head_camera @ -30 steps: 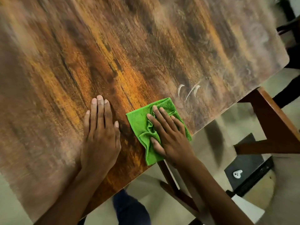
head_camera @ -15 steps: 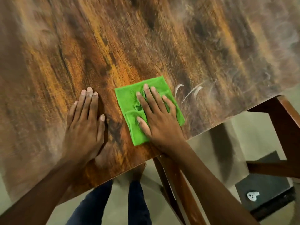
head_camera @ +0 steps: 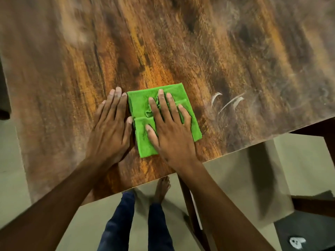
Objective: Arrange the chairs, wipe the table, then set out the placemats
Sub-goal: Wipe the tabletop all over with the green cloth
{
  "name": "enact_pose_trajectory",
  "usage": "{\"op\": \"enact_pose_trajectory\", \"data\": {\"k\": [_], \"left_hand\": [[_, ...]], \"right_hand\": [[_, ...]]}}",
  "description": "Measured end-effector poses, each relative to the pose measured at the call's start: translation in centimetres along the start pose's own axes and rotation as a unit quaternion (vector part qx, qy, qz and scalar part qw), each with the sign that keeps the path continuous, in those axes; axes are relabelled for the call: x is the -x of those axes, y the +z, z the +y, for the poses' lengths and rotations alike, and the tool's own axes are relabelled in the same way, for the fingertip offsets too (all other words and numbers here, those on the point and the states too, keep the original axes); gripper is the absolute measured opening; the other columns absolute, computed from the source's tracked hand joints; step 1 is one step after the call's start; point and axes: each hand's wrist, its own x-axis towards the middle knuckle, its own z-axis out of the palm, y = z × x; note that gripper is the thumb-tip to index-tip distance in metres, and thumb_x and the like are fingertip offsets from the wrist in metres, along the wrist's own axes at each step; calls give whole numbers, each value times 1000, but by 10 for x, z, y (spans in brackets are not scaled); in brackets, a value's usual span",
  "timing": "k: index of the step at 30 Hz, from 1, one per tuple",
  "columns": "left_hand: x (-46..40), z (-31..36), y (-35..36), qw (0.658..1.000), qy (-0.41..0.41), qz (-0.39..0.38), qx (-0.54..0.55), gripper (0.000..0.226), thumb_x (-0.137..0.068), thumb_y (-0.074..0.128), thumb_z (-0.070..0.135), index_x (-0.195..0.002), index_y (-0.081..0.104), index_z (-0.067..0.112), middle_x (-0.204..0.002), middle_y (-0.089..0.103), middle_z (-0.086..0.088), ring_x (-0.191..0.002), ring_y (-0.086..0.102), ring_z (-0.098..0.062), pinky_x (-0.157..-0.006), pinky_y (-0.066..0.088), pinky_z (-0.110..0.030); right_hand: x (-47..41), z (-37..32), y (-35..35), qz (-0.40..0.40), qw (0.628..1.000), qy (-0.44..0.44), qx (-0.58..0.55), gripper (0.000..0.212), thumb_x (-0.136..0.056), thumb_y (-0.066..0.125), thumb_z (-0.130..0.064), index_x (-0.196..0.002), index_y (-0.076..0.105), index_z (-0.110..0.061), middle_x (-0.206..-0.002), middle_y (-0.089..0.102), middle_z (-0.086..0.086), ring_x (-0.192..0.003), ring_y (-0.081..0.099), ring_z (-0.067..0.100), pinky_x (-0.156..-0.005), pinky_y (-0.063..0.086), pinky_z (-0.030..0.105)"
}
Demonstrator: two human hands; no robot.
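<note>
Green cloth [head_camera: 164,122] lies folded near worktop [head_camera: 181,51] front edge. Right hand [head_camera: 169,127] presses it, fingers flat; left hand [head_camera: 110,129] flat alongside, touching. Risk: cloth bunches w/ uneven pressure, white marks [head_camera: 226,102] missed.

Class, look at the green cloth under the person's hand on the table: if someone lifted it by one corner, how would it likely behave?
The green cloth would probably droop and unfold: it lies folded, with wrinkles bunched under the right hand. It likely weighs little, looking thin and flat. Pushed across the wooden table, it would probably bunch rather than slide stiffly.
</note>
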Motion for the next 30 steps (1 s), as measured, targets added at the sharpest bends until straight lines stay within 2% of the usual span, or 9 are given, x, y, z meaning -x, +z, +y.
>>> {"op": "enact_pose_trajectory", "data": {"k": [6,10,13,17,21,25,26,28,30], "left_hand": [[2,-1,-1,1000,17,12,19,60,-113,26,29,-166,25,1,-175,20,-15,-164,16,-25,-132,20,-49],[0,-4,-4,999,19,19,36,58,-113,28,27,-165,27,1,-175,22,-14,-164,17,-23,-132,19,-46],[4,-7,-1,997,11,34,70,56,-113,31,26,-165,30,2,-174,25,-13,-164,18,-21,-133,19,-44],[8,-14,-5,980,-66,83,168,53,-113,34,24,-164,34,9,-174,29,-4,-163,20,-12,-133,18,-38],[1,-26,-23,955,-135,124,234,53,-110,40,23,-161,41,11,-170,37,-1,-158,29,-11,-128,27,-42],[-4,-67,-50,966,-120,86,212,54,-107,41,23,-159,45,11,-168,41,-4,-156,32,-13,-131,20,-38],[-3,-79,-55,972,-115,73,193,55,-106,41,23,-159,45,9,-167,41,-5,-156,34,-15,-131,18,-36],[-1,-93,-63,977,-120,52,168,56,-105,41,25,-158,45,7,-167,42,-8,-156,35,-18,-131,16,-34],[4,-98,-66,979,-126,38,153,56,-105,41,26,-158,45,7,-167,42,-9,-157,34,-18,-132,16,-35]], "right_hand": [[36,-31,3,-28,999,-20,-12,73,-113,26,-54,-172,-3,-22,-180,-11,6,-167,-9,24,-133,14,53],[57,-58,10,-18,1000,-5,-11,76,-111,36,-54,-173,4,-22,-181,-7,5,-167,-6,25,-133,13,53],[44,-72,16,-8,1000,-9,-4,81,-109,39,-54,-173,0,-22,-181,-8,6,-167,-7,25,-133,11,53],[2,-82,21,3,999,-37,-13,74,-111,33,-50,-173,1,-22,-181,-8,3,-167,-8,24,-131,8,53],[-36,-107,17,25,1000,-5,2,78,-110,45,-43,-173,4,-22,-181,-3,5,-167,-3,25,-130,14,53],[-5,-164,24,19,999,-40,-12,78,-105,37,-52,-173,10,-22,-180,4,8,-167,-2,27,-130,5,52],[11,-188,29,2,998,-53,-21,77,-103,39,-54,-171,22,-23,-179,14,8,-167,5,29,-129,10,51],[39,-234,49,-12,997,-81,-13,68,-92,51,-56,-154,57,-30,-164,50,1,-158,33,30,-122,37,50],[58,-262,69,-50,994,-97,-12,61,-88,48,-54,-142,67,-34,-147,64,-12,-138,55,16,-104,58,38]]}}
